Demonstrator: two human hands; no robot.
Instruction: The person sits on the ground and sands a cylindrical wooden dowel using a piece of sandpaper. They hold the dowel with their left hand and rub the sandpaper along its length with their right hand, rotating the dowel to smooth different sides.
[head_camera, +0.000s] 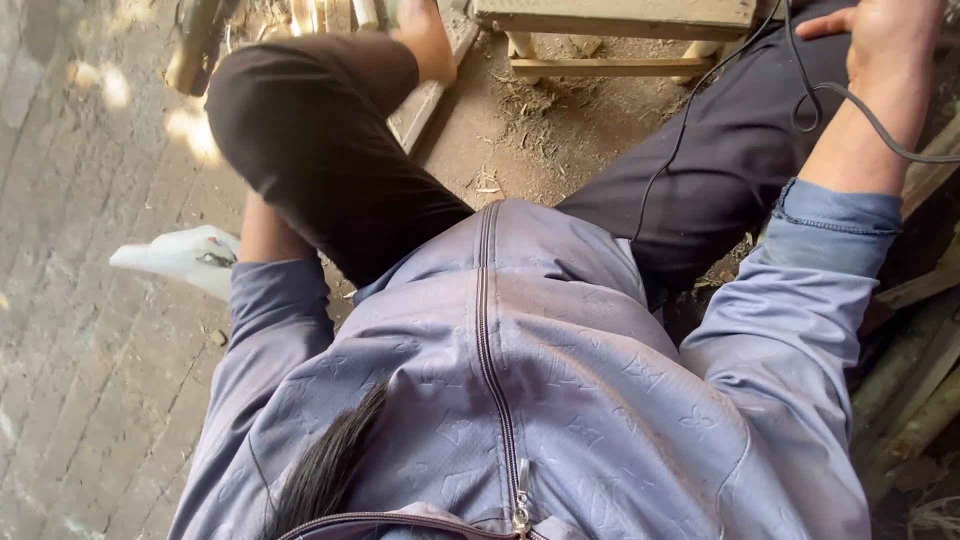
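I look down at my own lavender zip jacket (560, 380) and black trousers (330, 160). My left forearm (265, 235) drops behind my bent left thigh, which hides my left hand. My right hand (885, 45) lies at the top right, on or just beyond my right knee. Its thumb sticks out to the left and its fingers are cut off by the frame edge. A thin black cable (850, 100) loops over that wrist and runs down across the right trouser leg. My bare foot (425, 40) rests against a wooden plank (425, 105).
A low wooden frame (615, 20) stands on the dirt ahead between my knees. Bamboo or wooden poles (915, 400) lie along the right edge. A white object (180, 255) sits on the brick paving (90, 380) at left. A brownish tool (200, 40) lies top left.
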